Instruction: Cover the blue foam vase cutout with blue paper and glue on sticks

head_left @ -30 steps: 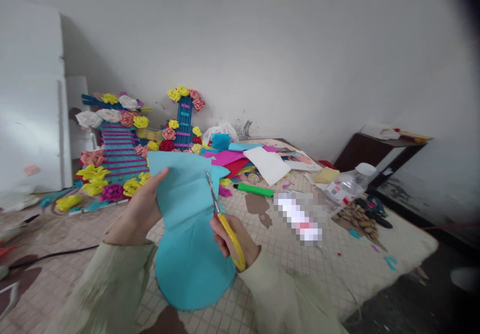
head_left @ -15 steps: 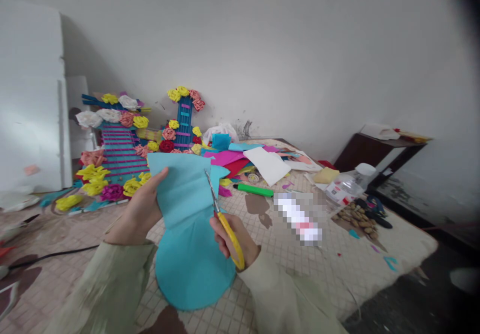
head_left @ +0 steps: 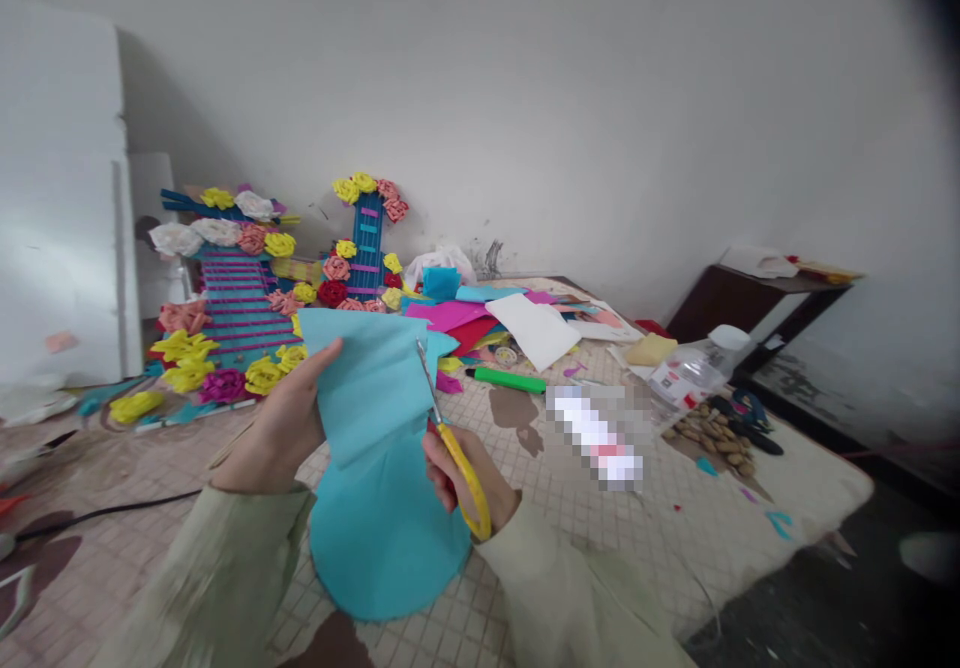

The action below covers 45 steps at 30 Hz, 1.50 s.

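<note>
My left hand [head_left: 289,418] grips the left edge of a light blue paper sheet [head_left: 367,378], thumb in front and the other fingers behind it. My right hand [head_left: 476,473] is closed round the yellow handles of a pair of scissors [head_left: 461,458]. Their blades point up and away along the right edge of the sheet; whether they are parted is hard to make out. Beneath the sheet, a rounded turquoise paper piece [head_left: 390,548] hangs or lies over the tabletop; where it joins the upper sheet is unclear.
Paper-flower decorations [head_left: 240,288] stand at the back left against the wall. Coloured paper sheets [head_left: 450,316] are heaped behind my hands. A green marker [head_left: 510,380], a blurred-out white item [head_left: 596,438], a plastic bottle [head_left: 694,373] and peanuts [head_left: 712,433] lie to the right on the table [head_left: 600,548].
The sheet in my left hand has shifted slightly right and tilted a little. My right hand and the scissors have moved slightly right with it.
</note>
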Tool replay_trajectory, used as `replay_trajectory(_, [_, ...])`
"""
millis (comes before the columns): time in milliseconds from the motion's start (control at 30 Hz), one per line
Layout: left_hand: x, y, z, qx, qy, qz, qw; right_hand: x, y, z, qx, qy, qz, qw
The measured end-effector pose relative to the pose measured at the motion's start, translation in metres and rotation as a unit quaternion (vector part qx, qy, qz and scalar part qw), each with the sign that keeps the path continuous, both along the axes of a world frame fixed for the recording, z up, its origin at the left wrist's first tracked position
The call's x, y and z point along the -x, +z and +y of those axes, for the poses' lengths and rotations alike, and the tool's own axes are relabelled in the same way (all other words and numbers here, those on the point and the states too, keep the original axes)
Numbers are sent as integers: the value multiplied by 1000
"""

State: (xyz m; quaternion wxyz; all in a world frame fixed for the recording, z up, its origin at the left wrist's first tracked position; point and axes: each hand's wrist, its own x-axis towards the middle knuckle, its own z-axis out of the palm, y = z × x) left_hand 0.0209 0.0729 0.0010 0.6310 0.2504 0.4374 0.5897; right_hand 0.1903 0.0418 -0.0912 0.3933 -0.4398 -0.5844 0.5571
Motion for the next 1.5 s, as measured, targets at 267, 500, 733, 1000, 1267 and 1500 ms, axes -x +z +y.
replay_trajectory(267, [1,-2,0,-1,-26,1,1000,-2,0,0,2,4,-12,1000])
replay_trajectory(500, [5,-8,3,-3,-48,-6,999,-1,0,0,0,0,-7,1000])
replay_trajectory(733, [1,-5,1,-8,-33,-4,999,-1,0,-1,2,-2,3,1000])
replay_trajectory(1000, [-3,0,0,12,-30,-16,999,0,-1,-1,14,-9,15,1000])
replay_trajectory(1267, [1,-5,4,9,-35,-36,999,1,-2,0,37,-12,13,999])
replay_trajectory(1500, [0,-7,6,8,-41,-37,998,1,-2,-1,47,-15,17,999])
